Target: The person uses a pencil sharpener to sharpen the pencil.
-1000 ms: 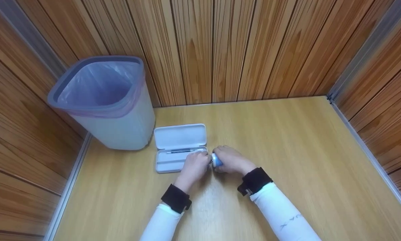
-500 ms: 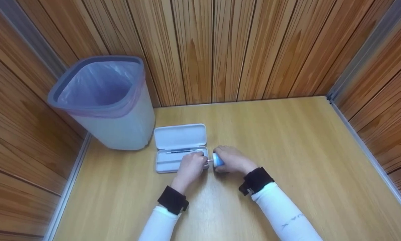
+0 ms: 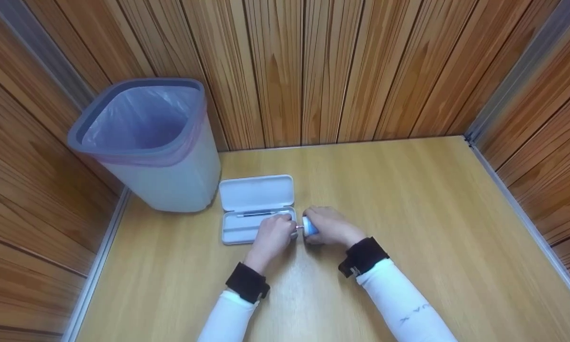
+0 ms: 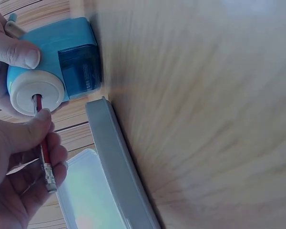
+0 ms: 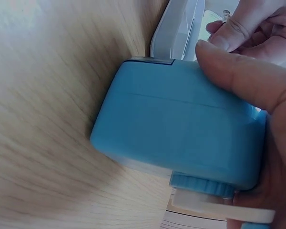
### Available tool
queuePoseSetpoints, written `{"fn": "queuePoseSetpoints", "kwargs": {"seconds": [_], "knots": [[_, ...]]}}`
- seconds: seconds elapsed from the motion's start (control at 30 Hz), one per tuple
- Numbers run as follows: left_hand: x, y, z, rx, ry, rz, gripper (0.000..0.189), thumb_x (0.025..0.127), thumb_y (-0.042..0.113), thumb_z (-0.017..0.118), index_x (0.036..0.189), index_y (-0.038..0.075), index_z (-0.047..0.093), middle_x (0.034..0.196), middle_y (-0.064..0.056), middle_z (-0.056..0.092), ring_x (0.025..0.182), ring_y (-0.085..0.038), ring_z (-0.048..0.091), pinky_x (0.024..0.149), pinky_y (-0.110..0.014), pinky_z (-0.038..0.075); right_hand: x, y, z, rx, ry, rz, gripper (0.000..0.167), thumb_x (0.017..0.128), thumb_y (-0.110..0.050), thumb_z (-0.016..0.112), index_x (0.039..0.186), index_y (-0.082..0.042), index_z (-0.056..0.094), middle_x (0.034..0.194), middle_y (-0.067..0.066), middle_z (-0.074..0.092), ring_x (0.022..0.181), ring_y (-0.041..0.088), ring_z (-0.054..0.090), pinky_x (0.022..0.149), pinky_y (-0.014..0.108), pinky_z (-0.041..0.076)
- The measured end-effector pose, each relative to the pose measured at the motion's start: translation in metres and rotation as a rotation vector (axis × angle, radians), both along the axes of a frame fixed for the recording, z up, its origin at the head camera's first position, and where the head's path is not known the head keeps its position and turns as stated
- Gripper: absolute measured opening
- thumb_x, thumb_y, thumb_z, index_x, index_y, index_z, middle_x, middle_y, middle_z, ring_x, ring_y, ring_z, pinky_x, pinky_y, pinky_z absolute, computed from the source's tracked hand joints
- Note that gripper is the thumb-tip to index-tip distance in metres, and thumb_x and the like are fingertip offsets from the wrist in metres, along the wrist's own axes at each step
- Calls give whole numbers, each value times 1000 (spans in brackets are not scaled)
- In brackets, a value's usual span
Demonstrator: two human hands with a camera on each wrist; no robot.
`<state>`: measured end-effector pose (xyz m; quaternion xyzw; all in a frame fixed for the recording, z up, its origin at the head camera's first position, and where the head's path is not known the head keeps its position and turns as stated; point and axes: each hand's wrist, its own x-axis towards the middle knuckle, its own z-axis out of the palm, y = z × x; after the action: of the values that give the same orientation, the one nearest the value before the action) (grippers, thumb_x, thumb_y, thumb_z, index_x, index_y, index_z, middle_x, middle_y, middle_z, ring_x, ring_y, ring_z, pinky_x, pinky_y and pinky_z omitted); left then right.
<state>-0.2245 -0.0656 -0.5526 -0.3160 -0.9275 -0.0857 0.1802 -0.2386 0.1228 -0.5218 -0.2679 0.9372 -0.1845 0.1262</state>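
My left hand (image 3: 274,239) pinches a red pencil (image 4: 45,155) with a metal band at its end. The pencil's front end sits in the hole of a blue pencil sharpener (image 5: 167,124), in the middle of its white round face (image 4: 26,90). Around the sharpener's body my right hand (image 3: 331,226) is wrapped, thumb along its upper side in the right wrist view. A pale crank handle (image 5: 219,210) sticks out at the sharpener's rear. Dark see-through plastic (image 4: 80,70) forms part of its front. The sharpener stands on the table, right of an open pencil case.
The pale pencil case (image 3: 256,194) lies with its lid back, holding a slim pen-like item (image 3: 261,213). A lined waste bin (image 3: 189,175) stands behind it to the left. Wood-panelled walls (image 3: 332,71) border the table (image 3: 408,199) at the back and sides.
My left hand has shifted slightly left from the sharpener, so a short length of pencil now shows between them. My right hand stays almost in place on the sharpener.
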Motion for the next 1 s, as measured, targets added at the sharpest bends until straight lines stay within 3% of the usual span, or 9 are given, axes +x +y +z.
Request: {"fn": "queuePoseSetpoints", "kwargs": {"seconds": [0.13, 0.2, 0.33, 0.4, 0.6, 0.7, 0.87, 1.0], "knots": [[0, 2, 4, -5, -89, 41, 4, 81, 6, 74, 84, 8, 75, 79, -3, 64, 68, -21, 62, 57, -32, 51, -1, 0, 1, 8, -2, -14, 53, 80, -25, 81, 124, -11, 56, 110, 4, 61, 104, 25, 56, 94, 42, 45], [1, 4, 6, 1, -126, 57, 7, 82, 8, 74, 89, 7, 74, 84, -5, 65, 73, -22, 63, 62, -34, 53, 0, 1, 3, 19, -14, -23, 61, 81, -25, 80, 132, -9, 53, 121, 8, 60, 114, 28, 54, 101, 45, 40], [5, 5, 7, 18, -146, 48, 26, 84, 10, 72, 109, 2, 70, 105, -12, 66, 91, -27, 65, 78, -37, 55, 2, 2, 8, 22, -37, -38, 77, 83, -29, 79, 147, -8, 41, 143, 13, 48, 133, 32, 42, 111, 51, 28], [7, 6, 10, 26, -149, 45, 37, 83, 8, 71, 119, 0, 66, 113, -15, 64, 100, -29, 63, 84, -38, 53, 4, 2, 11, -2, -32, -47, 80, 83, -31, 79, 149, -10, 38, 146, 14, 44, 135, 33, 38, 111, 52, 28], [13, 14, 21, 92, -196, 61, 45, 87, 11, 68, 131, 3, 60, 121, -14, 60, 110, -27, 59, 94, -37, 49, 11, 10, 29, -73, -9, -66, 82, 84, -36, 78, 150, -10, 37, 148, 17, 41, 135, 35, 39, 106, 53, 36], [15, 22, 24, 103, -228, 38, 46, 90, 15, 67, 134, 6, 58, 126, -12, 57, 115, -26, 56, 97, -37, 47, 16, 21, 37, -102, -13, -91, 79, 85, -31, 77, 149, -7, 38, 146, 18, 43, 132, 36, 44, 102, 52, 41], [16, 37, 25, 60, -251, -13, 57, 85, 26, 71, 137, 9, 55, 133, -13, 53, 121, -28, 52, 101, -42, 43, 29, 40, 42, -85, 10, -121, 66, 85, -15, 76, 140, 3, 44, 132, 23, 54, 117, 37, 56, 94, 50, 48], [15, 45, 23, 20, -285, 4, 67, 83, 35, 75, 140, 10, 51, 137, -14, 50, 125, -30, 50, 104, -44, 41, 39, 51, 40, -31, -21, -179, 49, 84, -11, 76, 126, 4, 56, 115, 22, 63, 100, 35, 63, 84, 47, 53]]}}
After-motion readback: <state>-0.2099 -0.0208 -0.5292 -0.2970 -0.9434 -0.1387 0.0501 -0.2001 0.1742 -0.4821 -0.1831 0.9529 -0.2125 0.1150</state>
